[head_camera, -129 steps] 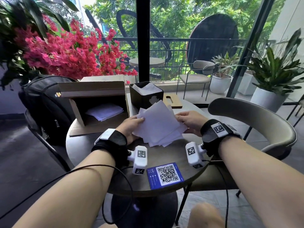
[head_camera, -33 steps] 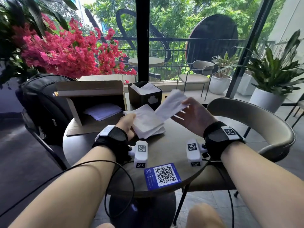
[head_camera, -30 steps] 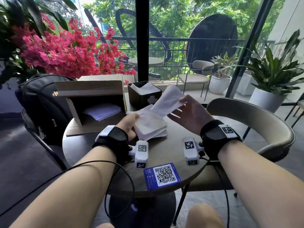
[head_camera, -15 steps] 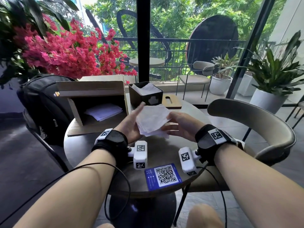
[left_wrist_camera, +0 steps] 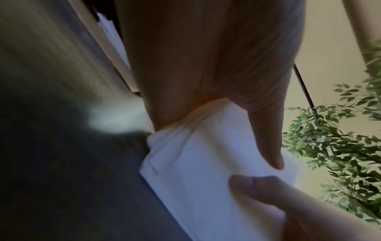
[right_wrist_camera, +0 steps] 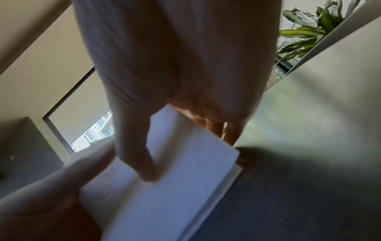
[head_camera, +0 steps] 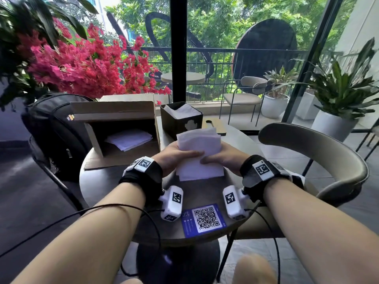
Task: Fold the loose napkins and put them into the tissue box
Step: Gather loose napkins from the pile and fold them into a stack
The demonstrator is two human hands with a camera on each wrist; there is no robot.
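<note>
Napkins like these are thin, soft paper with almost no weight, so you should expect the stack to sag, fan out and slide sheet over sheet unless you keep it squeezed. Starting at your left, the left hand holds the stack's 9 o'clock edge, thumb laid across the top face toward the middle; in the left wrist view the thumb presses down on the paper, which wrinkles where it meets the palm. The fingers underneath are hidden, so you cannot tell how far they curl. The stack itself sits between your hands just above the tabletop, its far half bent upward at 12 o'clock, which looks like a fold in progress. On the right, the right hand mirrors the left at the 3 o'clock edge, thumb on top and fingers beneath, as the right wrist view shows with fingertips peeking out under the far corner. Take hold at the side edges near the crease, as you are doing, and pinch the whole thickness; a grip on one sheet alone would likely peel it off. Press lightly, since hard pulling could tear the paper. The tissue box stands at 12 o'clock just beyond the stack, open-topped with white paper already inside, so the folded bundle will probably need to go in edge first.
</note>
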